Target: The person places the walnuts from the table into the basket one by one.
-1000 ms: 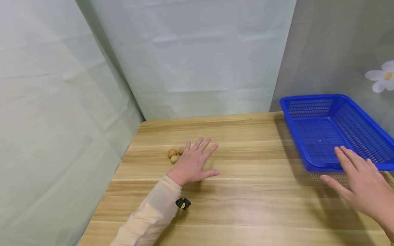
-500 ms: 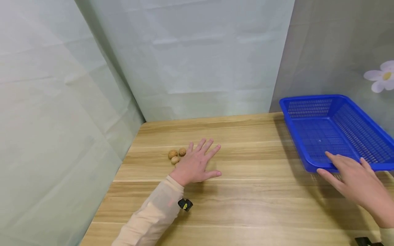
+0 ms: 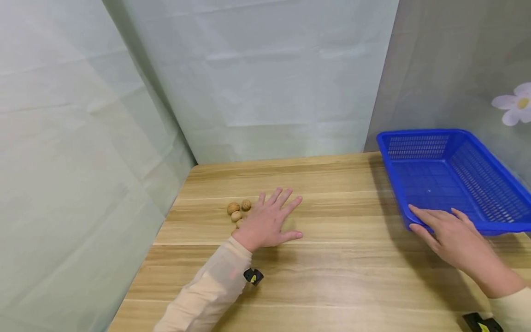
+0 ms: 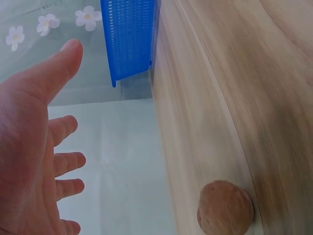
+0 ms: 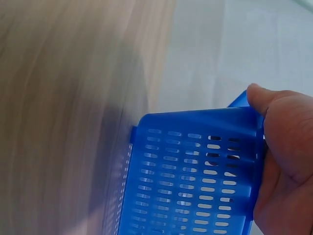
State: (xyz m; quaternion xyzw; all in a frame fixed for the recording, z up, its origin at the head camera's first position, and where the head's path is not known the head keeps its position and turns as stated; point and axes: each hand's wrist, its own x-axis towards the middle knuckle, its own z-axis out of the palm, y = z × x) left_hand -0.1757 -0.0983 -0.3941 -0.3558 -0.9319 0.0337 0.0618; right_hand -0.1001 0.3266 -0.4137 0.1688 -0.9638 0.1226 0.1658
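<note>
My left hand [image 3: 269,223], its fingers spread and straight, is held over the left part of the wooden table. Beside and partly behind it lie several walnuts [image 3: 233,208]. In the left wrist view one walnut [image 4: 226,209] rests on the wood, apart from the palm [image 4: 22,161]. At the right, my right hand [image 3: 454,237] grips the near left corner of a blue plastic basket [image 3: 394,184], fingers over the rim and thumb outside. The right wrist view shows the basket's slotted wall [image 5: 186,171] close up, with the thumb [image 5: 264,98] at its rim.
The wooden table [image 3: 332,276] ends at the back against a pale cloth [image 3: 290,92]. Another cloth [image 3: 74,161] hangs along its left side. A grey cloth with a white flower [image 3: 514,103] stands behind the basket. Black mounts [image 3: 253,276] sit at the wrists.
My right hand has moved left and taken hold of the basket's rim; the near left corner has shifted slightly left. My left hand has drifted a little right, uncovering another walnut.
</note>
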